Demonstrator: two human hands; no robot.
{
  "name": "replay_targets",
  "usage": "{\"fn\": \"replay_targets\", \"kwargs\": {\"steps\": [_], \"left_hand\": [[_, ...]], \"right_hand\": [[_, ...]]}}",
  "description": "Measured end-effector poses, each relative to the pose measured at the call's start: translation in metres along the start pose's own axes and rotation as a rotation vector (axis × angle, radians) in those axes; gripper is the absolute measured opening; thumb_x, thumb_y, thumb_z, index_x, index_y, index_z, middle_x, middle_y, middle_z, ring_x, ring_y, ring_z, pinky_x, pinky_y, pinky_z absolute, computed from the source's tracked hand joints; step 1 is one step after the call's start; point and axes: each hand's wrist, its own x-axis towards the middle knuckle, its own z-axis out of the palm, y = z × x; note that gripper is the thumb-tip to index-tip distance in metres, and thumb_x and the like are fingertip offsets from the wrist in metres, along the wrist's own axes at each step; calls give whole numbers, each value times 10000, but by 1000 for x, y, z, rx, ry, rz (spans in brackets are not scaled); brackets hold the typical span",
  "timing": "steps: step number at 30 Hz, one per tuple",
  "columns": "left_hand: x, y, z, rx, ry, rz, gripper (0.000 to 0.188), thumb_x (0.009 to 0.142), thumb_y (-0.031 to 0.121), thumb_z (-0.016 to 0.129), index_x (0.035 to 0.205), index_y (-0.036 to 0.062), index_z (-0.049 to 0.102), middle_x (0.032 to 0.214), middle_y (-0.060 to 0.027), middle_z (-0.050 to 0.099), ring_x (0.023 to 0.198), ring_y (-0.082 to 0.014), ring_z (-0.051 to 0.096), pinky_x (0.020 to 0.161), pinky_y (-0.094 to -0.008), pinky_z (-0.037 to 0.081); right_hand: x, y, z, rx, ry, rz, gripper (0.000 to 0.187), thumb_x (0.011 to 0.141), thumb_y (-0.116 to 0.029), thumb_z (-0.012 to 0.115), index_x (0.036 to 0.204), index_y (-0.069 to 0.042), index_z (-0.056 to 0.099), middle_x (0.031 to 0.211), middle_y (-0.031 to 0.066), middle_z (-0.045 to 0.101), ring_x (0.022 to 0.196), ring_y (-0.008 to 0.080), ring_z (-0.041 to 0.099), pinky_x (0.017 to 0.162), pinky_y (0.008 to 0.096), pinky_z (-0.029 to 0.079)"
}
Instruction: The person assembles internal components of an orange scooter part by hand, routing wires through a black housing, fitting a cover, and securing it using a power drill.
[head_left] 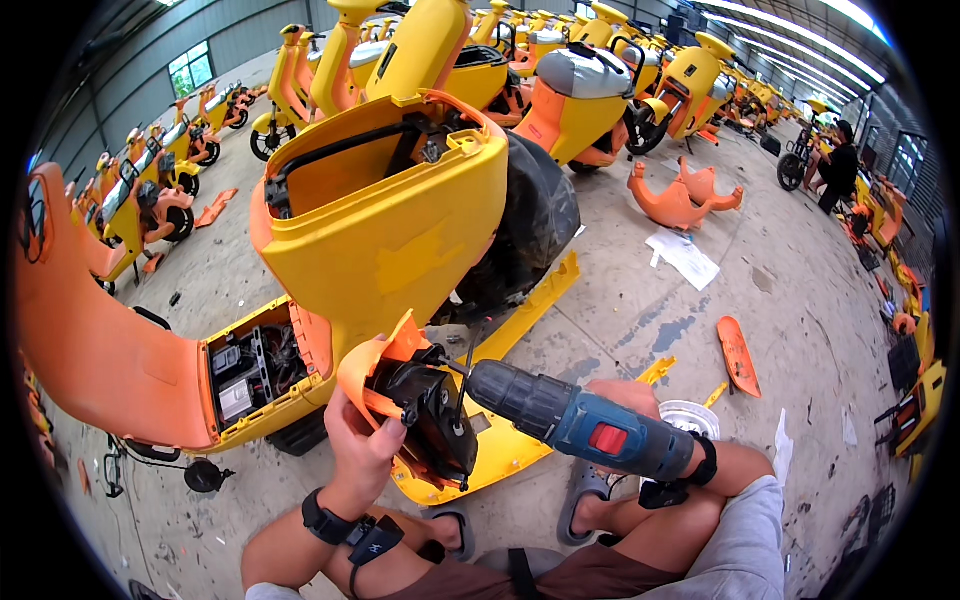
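A blue-and-black cordless drill (565, 415) lies across the middle, held by my right hand (628, 398), whose fingers are mostly hidden behind it. Its chuck points left at an orange plastic cover (372, 372) with a black insert (432, 412). The thin bit reaches the upper edge of this part; whether it sits in a screw I cannot tell. My left hand (358, 448) is closed around the cover's lower left side, thumb in front, keeping it tilted above my lap. Just beyond stands a partly stripped yellow scooter body (390, 265), its seat compartment uncovered.
Left of my hands, the scooter's orange front and open floor compartment (255, 365) show wiring. A yellow panel (500, 455) lies by my feet. Orange shells (680, 195), white paper (684, 258) and an orange strip (738, 355) are on the floor. Rows of scooters and a seated person (838, 165) are farther off.
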Motion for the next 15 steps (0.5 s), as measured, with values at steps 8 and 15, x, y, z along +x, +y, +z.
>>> {"fn": "replay_targets", "kwargs": {"steps": [8, 15], "left_hand": [[-8, 8, 4, 75, 128, 61, 904, 808, 404, 788, 1476, -49, 381, 1350, -171, 592, 1223, -250, 616, 1068, -377, 477], [-7, 4, 1, 71, 110, 79, 937, 795, 419, 807, 1477, -59, 378, 1350, -173, 592, 1223, -247, 614, 1070, -378, 472]], "right_hand": [[2, -4, 3, 28, -34, 33, 897, 698, -796, 639, 1072, 19, 667, 908, 128, 679, 747, 325, 685, 647, 368, 523], [3, -8, 4, 5, 2, -16, 702, 759, -649, 680, 1033, -2, 671, 900, 121, 673, 750, 309, 684, 641, 360, 521]]}}
